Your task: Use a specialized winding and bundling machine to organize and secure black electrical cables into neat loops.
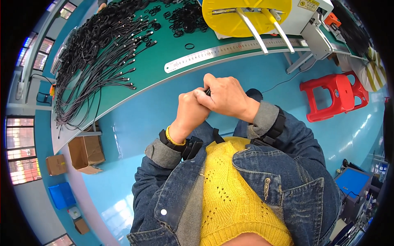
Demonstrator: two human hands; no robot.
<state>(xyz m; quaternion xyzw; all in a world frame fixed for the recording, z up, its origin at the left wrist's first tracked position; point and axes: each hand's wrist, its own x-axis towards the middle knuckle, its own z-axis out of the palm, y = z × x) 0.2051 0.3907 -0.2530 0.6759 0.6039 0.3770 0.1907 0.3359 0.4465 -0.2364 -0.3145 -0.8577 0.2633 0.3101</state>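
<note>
left hand (192, 110): I see it fisted in front of my chest, pressed against the right one; fingers curled shut, on what I can't tell.
right hand (225, 96): wrapped partly over the left, fingers closed on a small black item (207, 92).
small black item: only a sliver shows between the two hands, above my lap, off the table; too hidden for me to say what kind of part it is.
table edge: green workbench (164, 57) starts just beyond my hands.
steel ruler (230, 50): lies flat along the near edge of the bench, long side toward me.
black ring (189, 46): single loose one, just behind the ruler.
cable pile (98, 53): black cables with connectors fanned across the left part of the bench, well apart from my hands.
yellow reel (246, 14): far side, on a white machine (305, 18).
red stool (334, 95): on the blue floor to my right.
</note>
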